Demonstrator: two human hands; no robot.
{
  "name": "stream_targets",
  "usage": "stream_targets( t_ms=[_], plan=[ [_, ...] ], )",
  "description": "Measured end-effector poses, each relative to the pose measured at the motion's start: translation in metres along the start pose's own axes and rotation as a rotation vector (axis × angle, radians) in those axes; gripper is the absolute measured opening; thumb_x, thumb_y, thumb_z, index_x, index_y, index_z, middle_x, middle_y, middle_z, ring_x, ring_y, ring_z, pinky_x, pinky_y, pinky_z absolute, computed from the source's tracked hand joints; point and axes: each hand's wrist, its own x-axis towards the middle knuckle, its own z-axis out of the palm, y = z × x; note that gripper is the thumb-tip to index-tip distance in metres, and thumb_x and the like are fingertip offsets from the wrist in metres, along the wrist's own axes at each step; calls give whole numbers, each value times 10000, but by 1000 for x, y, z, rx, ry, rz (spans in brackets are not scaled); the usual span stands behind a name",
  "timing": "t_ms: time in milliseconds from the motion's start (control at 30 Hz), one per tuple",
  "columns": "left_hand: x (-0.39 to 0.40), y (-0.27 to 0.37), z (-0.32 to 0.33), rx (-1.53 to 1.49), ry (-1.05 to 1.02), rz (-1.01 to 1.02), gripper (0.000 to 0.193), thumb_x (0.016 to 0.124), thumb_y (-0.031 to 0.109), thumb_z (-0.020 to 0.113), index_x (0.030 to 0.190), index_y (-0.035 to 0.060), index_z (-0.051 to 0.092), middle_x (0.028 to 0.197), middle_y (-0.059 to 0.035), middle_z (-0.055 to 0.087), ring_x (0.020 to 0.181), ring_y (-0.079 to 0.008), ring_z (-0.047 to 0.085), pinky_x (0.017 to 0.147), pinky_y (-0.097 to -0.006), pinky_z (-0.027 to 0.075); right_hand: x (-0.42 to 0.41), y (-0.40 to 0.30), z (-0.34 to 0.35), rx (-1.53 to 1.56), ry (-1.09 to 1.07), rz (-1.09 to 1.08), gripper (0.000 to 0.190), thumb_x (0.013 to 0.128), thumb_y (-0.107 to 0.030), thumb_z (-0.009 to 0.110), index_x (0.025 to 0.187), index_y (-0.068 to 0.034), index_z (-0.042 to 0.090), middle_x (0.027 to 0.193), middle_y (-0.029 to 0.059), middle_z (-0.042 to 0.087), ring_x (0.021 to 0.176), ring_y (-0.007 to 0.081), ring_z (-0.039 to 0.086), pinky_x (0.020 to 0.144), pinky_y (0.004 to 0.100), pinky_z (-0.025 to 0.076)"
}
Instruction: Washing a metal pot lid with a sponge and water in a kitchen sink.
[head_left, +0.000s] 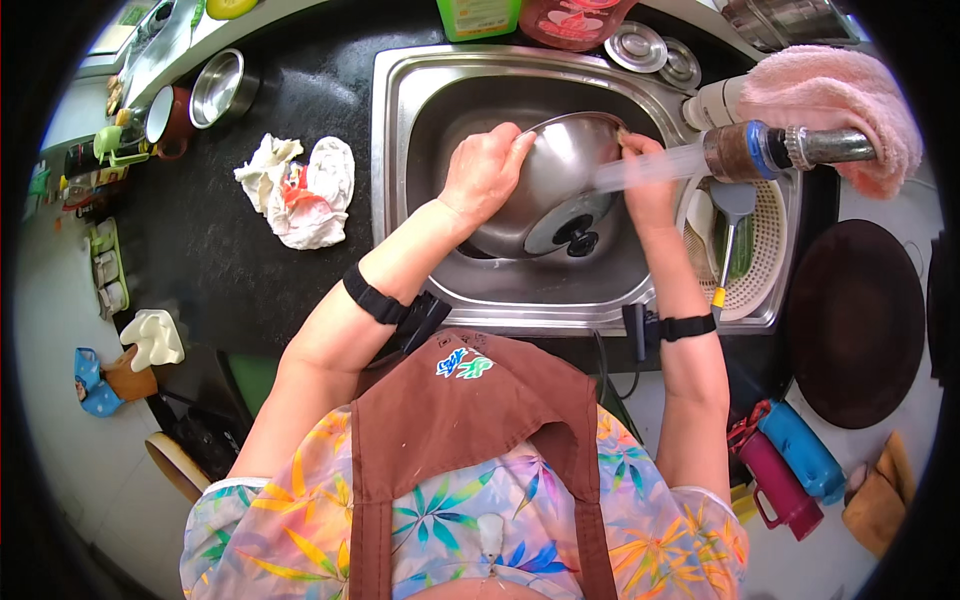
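A steel bowl (555, 161) is held tilted over the stainless steel sink (525, 289). On its left rim is my left hand (487, 169), fingers closed round the edge. My right hand (649, 176) grips the rim on the other side, partly hidden behind a translucent tube or stream of water below the faucet (825, 146). Under the bowl's near side, a glass pot lid (547, 229) with a black knob (579, 236) rests in the basin, over what seems a larger metal vessel, mostly hidden.
A crumpled white cloth (304, 191) lies left of the sink. At the right, a white colander (765, 247) holds a grey spatula (733, 199) and something green. Green (480, 16) and pink bottles (574, 22) and small metal lids (636, 46) stand behind. A pink towel (825, 82) drapes the faucet.
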Motion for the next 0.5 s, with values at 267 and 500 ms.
stream_targets(
  t_ms=[267, 500],
  plan=[
    [-6, -4, -1, 65, 63, 41, 249, 935, 223, 567, 794, 20, 604, 657, -221, 584, 628, -413, 586, 550, -449, 455, -4, -85, 42, -313, -104, -709, 185, 766, 4, 630, 939, -60, 626, 992, 111, 644, 919, 306, 592, 827, 403, 480],
    [-25, -22, -9, 49, 159, -9, 272, 939, 207, 565, 728, 36, 549, 585, -208, 549, 573, -405, 571, 513, -464, 433, 10, 36, 9, -108, -156, 378, 127, 918, -114, 576, 987, -29, 640, 974, 95, 659, 914, 179, 623, 807, 300, 492]
  ],
)
